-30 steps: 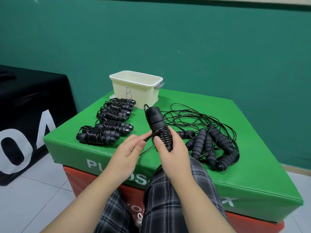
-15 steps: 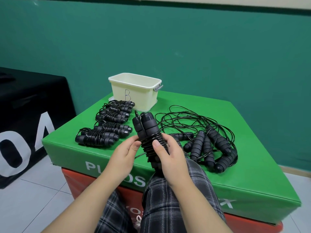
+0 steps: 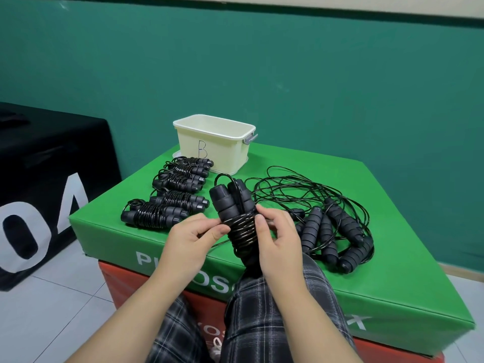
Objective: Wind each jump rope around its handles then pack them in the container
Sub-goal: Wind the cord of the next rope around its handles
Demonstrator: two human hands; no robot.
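While the right hand (image 3: 281,239) grips the paired handles (image 3: 231,205) upright over the near bench (image 3: 392,279) edge, the left hand (image 3: 188,239) pinches the thin cord (image 3: 242,230) coiled round them. Cord looks light, springy and slick, likely to unwind unless held at the coils. Wound ropes (image 3: 167,200) lie left, container (image 3: 213,142) far, a tangled pile (image 3: 327,218) right that could snag.

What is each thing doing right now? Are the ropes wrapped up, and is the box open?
Held jump rope: partly wound round its two handles.
Left hand: pinches the cord.
Right hand: grips the handles.
Wound ropes: bundled, lying on the green mat.
Loose ropes: unwound, tangled.
Container: open; contents hidden.
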